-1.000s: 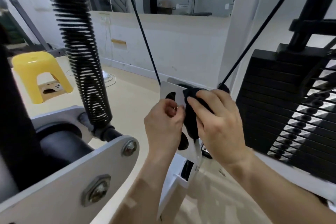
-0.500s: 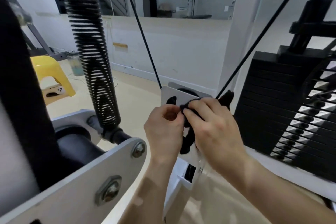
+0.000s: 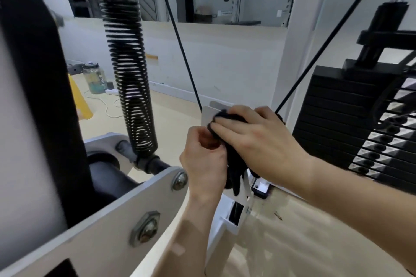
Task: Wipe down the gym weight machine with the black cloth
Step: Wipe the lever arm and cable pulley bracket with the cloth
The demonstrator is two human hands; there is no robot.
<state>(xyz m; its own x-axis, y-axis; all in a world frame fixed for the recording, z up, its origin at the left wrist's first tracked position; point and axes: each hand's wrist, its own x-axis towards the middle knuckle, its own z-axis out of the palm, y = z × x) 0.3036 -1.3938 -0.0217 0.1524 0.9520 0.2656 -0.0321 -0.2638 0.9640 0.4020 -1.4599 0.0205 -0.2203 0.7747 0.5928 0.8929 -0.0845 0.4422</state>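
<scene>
The black cloth [image 3: 234, 164] is bunched over a white pulley bracket [image 3: 208, 112] of the weight machine, where two black cables meet. My right hand [image 3: 254, 139] lies over the top of the bracket and grips the cloth, whose tail hangs below the fingers. My left hand [image 3: 203, 159] is curled beside it on the bracket's left face, fingertips meeting the cloth's edge; whether it pinches the cloth or the plate is hidden. The black weight stack [image 3: 351, 128] stands to the right.
A black coil spring [image 3: 129, 69] rises at left above a white arm plate with bolts [image 3: 144, 229]. A black pad [image 3: 38, 87] fills the left edge. On the floor behind stand a water jug [image 3: 94, 78], a white cord and a yellow stool [image 3: 80, 99].
My right hand slid with the cloth up from the bracket's face onto its top edge. My left hand stayed at the left side. The view shifted left and closer.
</scene>
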